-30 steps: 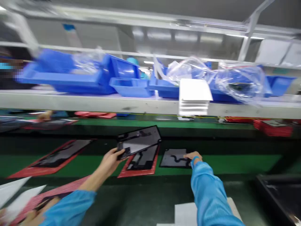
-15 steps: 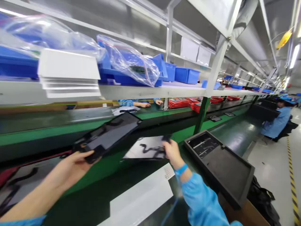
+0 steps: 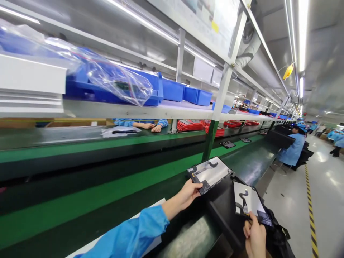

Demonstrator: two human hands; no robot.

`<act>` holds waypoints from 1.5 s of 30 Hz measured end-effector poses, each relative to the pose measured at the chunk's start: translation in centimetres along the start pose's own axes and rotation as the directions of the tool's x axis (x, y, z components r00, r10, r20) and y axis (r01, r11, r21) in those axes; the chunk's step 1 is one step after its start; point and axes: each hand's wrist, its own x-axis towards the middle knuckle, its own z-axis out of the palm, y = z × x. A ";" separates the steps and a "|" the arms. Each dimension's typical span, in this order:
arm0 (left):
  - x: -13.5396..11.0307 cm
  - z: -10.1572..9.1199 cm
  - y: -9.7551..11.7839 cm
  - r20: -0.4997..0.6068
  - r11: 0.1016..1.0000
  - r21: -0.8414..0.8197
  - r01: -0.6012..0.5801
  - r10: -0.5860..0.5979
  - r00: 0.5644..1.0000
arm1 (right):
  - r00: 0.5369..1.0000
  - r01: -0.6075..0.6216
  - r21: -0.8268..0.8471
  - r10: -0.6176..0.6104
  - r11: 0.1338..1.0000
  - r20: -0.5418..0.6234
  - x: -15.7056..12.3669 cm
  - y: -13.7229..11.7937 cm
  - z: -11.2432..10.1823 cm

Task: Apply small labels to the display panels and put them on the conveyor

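My left hand (image 3: pixel 186 195) grips the near edge of a tablet screen panel (image 3: pixel 217 171), thumb on top. The panel's silver back faces up, with a dark ribbon cable across it. In my right hand (image 3: pixel 255 233) is a second tablet screen panel (image 3: pixel 254 200), also silver side up with a dark curled cable, pinched at its near edge. Both panels are over the black tray (image 3: pixel 224 218), which they partly cover; whether they touch it I cannot tell. A white sheet or box (image 3: pixel 154 243) lies partly hidden under my left sleeve.
The green-edged conveyor (image 3: pixel 120 195) runs alongside. A white shelf (image 3: pixel 129 113) above carries blue bins (image 3: pixel 197 96) and plastic bags. A shelf post (image 3: pixel 213 132) stands behind the left panel. Across the line, a co-worker's hands (image 3: pixel 152 127) rest near red stacks (image 3: pixel 189 125).
My view has swung right. Both hands have moved right with their panels, from above the conveyor to over the black tray. The left panel's silver back now faces up.
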 end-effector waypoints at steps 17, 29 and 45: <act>11.0 0.5 -2.9 -0.060 0.978 0.110 0.178 -0.172 0.983 | 0.922 -0.296 0.378 0.366 0.877 -0.128 -5.0 3.5 1.9; 7.7 -0.4 1.8 0.006 0.938 0.295 0.184 -0.195 0.981 | 0.691 -0.723 0.184 0.687 0.666 0.224 -2.3 2.2 4.5; -19.7 -16.4 -0.3 -0.381 0.662 0.749 -0.018 0.453 0.806 | 0.565 -0.377 -0.511 0.629 0.772 0.534 -8.4 10.3 1.6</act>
